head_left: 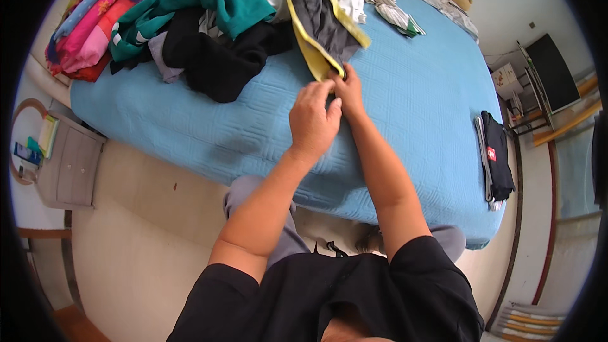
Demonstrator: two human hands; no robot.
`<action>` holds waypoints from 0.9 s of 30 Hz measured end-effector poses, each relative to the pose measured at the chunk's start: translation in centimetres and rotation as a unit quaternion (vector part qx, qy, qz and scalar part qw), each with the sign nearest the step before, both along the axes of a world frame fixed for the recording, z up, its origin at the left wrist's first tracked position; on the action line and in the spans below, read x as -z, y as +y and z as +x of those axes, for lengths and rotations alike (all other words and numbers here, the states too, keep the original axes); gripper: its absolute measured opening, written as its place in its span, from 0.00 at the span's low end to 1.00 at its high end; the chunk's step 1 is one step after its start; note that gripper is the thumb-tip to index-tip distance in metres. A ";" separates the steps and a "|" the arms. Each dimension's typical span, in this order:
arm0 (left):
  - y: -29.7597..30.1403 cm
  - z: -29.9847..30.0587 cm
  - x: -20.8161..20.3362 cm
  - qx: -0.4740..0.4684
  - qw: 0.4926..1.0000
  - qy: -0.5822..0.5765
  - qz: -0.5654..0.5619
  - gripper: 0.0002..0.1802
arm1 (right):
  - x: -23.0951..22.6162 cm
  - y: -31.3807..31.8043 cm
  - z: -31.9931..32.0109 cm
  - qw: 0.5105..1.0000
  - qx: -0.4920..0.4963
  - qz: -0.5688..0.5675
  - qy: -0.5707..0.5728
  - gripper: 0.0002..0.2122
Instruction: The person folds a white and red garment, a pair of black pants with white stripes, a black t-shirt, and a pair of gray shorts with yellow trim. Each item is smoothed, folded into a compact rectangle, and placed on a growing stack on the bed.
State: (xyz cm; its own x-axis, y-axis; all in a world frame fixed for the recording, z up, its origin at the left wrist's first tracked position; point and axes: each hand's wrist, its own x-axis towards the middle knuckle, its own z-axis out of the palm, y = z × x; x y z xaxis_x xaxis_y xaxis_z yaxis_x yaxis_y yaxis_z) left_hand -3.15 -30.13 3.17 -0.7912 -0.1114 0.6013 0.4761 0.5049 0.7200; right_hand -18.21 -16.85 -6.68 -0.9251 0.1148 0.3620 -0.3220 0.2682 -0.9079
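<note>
A dark grey garment with wide yellow edging [315, 22] stretches toward me over the front part of the bed. Its near end narrows to a point between my two hands. My right hand [350, 94] is closed on this end from the right side. Against it, my left hand [311, 116] has its fingers bent over the tip of the garment, the thumb lower down. Just left of the garment lies a crumpled black garment [218, 60], with a green garment [218, 6] partly over it.
Folded pink and red cloths [95, 38] are stacked at the bed's far left. A striped garment [394, 9] lies farther back. Folded dark clothes [497, 155] sit on the blue bedcover [405, 107] at its right edge. A grey cabinet [66, 158] stands left of the bed.
</note>
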 end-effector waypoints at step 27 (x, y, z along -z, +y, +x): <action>3.1 -0.7 2.0 -0.019 0.966 0.047 -0.255 0.07 | -6.3 24.1 19.6 0.961 0.131 0.212 -0.120 0.20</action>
State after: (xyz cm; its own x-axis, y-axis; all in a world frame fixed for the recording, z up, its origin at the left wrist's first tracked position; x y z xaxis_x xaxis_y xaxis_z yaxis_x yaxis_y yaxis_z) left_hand -3.89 -27.07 1.18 -0.7317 0.1914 0.6542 0.5020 0.8006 0.3273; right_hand 1.42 7.27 -0.39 -0.9468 0.2449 0.2086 0.0116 0.6740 -0.7387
